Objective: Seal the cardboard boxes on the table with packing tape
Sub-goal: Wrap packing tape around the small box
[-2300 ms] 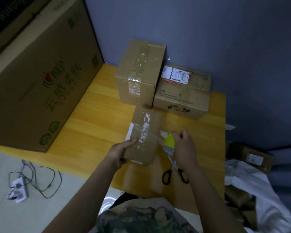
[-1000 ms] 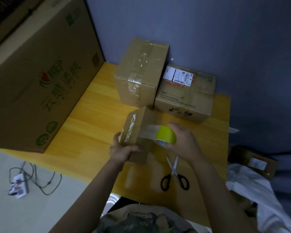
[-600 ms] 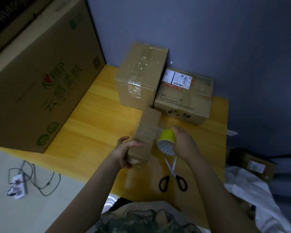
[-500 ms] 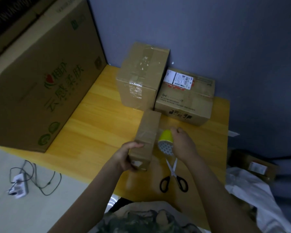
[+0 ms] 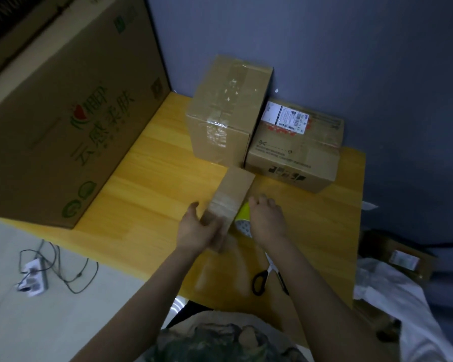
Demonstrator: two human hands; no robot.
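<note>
A small narrow cardboard box lies on the yellow wooden table, with clear tape across its near part. My left hand grips its near end, thumb on the left side. My right hand holds a yellow roll of packing tape pressed against the box's right side. Two larger boxes stand behind: a tall taped one and a lower one with a shipping label.
Black-handled scissors lie on the table near my right forearm. A very large printed carton stands along the table's left side. A power strip with cables lies on the floor. White cloth and another box are at the right.
The small box was turned over in my left hand and laid flat. The tape roll went round it and now sits at its right side. My left hand slid to the near end.
</note>
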